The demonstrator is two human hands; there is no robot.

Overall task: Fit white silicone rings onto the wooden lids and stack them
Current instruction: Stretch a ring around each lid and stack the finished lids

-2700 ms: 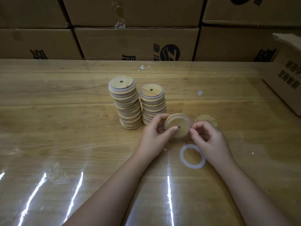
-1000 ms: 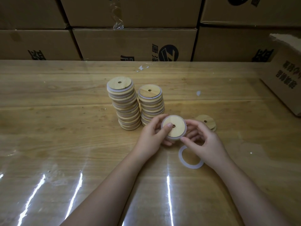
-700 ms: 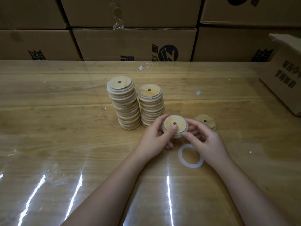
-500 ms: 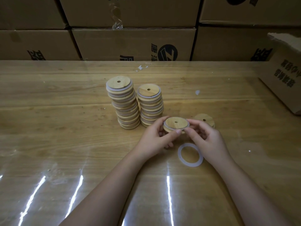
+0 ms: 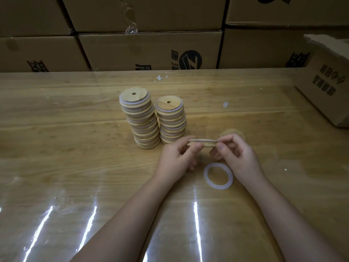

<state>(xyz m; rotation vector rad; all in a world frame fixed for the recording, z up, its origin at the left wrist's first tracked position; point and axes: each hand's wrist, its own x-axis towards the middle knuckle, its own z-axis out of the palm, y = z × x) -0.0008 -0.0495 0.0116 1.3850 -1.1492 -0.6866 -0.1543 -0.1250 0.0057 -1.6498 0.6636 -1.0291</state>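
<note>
wooden lid [image 5: 203, 143] pinched at both ends, that's the centre of it all. the left hand [image 5: 175, 159] has its thumb and fingers [image 5: 195, 148] curled onto the lid's left edge, and the right hand [image 5: 240, 157] clamps the right edge the same way with its fingertips [image 5: 221, 148]. the lid sits flat and edge-on to the camera, held just above the table [image 5: 75, 148]. a fitted ring [image 5: 203, 140] shows as a thin pale line along its upper rim.

right below the right hand, a loose ring [image 5: 206, 174] lies flat on the table, white, touching nothing. just behind the right hand's knuckles a spare lid [image 5: 233, 131] peeks out, mostly hidden.

further back and left are two piles of ringed lids standing side by side, nearly touching. the taller stack [image 5: 140, 120] leans a bit, and the shorter stack [image 5: 171, 120] is to its right, close to the left hand.

the tabletop is under a clear plastic sheet [image 5: 47, 214] with glare streaks. cardboard boxes [image 5: 151, 52] line the far edge, and a side carton [image 5: 328, 87] sits at the right.
</note>
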